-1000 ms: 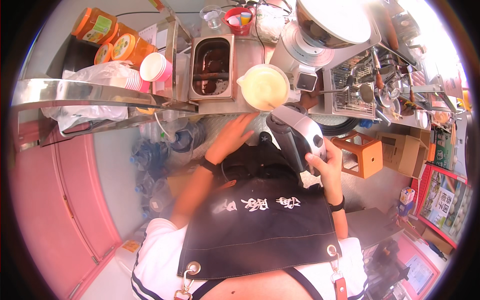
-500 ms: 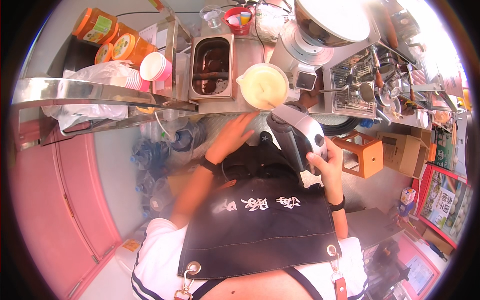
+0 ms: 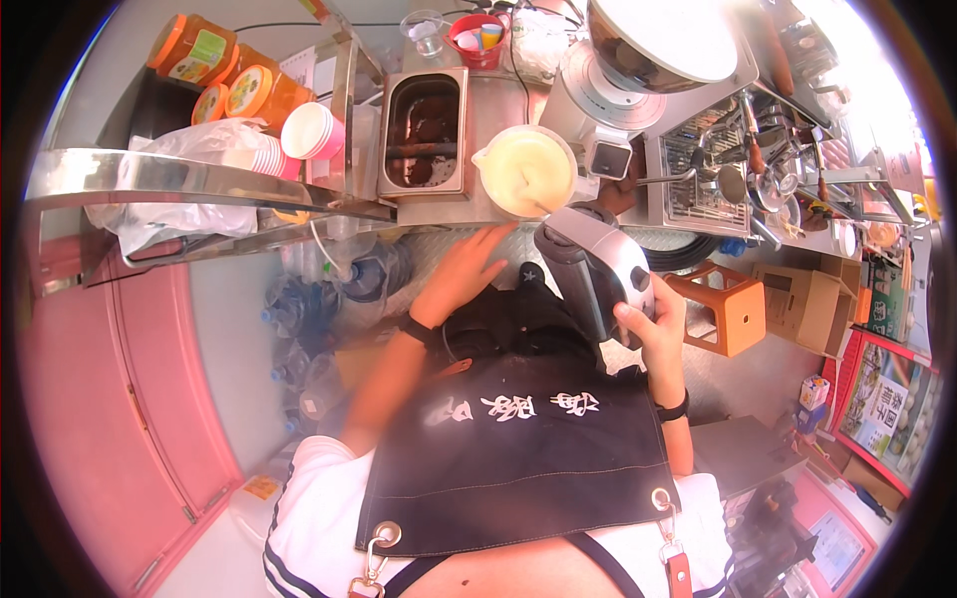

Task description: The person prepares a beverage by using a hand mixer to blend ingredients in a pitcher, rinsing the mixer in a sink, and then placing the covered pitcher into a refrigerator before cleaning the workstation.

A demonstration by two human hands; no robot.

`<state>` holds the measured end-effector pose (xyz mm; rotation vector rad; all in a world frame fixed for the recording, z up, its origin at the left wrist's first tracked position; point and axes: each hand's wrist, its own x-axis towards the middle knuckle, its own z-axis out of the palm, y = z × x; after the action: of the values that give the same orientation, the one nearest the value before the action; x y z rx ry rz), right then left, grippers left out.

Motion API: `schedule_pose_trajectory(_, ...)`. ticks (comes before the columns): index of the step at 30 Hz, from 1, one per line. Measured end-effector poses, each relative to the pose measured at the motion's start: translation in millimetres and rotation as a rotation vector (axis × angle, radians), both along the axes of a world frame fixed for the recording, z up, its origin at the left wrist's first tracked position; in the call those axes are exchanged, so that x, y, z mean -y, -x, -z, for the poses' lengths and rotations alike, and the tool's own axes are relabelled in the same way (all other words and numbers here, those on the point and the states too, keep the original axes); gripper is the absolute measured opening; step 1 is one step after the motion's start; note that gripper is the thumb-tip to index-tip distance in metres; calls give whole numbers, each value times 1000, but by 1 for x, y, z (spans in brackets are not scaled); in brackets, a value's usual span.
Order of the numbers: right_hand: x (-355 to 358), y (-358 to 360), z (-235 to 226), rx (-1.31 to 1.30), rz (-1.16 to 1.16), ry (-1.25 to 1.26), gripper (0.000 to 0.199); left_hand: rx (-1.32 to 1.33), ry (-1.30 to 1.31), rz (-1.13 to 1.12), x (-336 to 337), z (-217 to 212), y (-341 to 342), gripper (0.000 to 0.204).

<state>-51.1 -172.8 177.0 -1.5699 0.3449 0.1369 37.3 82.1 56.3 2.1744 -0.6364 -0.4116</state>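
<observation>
Down at the counter edge, the right hand (image 3: 653,324) had its fingers wrapped tight round the body of a grey and black hand blender (image 3: 595,269), tilted so its top end leaned toward the pale batter jug (image 3: 526,171). A thin shaft ran from the blender into the batter, so it looked like the working end was sitting in the mix. The left hand (image 3: 461,274) was spread flat with fingers loose, palm down just beside the jug at the steel counter (image 3: 469,214), not gripping anything.

My guess is the blender was fairly hefty and top-heavy, rigid plastic shell, probably a bit slick if splashed, so the fat middle of the body where the hand sat seemed the sane place to grab it. That jug looked light and full of runny stuff, likely to skate or tip, so I'd have steadied it by the wall or handle.

Behind it sat a steel pan of dark sauce (image 3: 424,130), paper cups (image 3: 309,130) and orange jars (image 3: 199,50).
</observation>
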Motion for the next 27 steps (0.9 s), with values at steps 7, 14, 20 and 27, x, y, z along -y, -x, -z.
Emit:
schedule_pose_trajectory(7,1,1,1,1,-3,12,12,7,-4,4,0,-1,1,60)
schedule_pose_trajectory(14,2,1,2,-10,1,6,12,53,25,-6,1,0,2,62)
schedule_pose_trajectory(20,2,2,4,-15,9,-4,12,22,30,-5,1,2,2,63)
schedule_pose_trajectory(27,2,0,3,17,-8,0,12,63,29,-4,0,5,3,63)
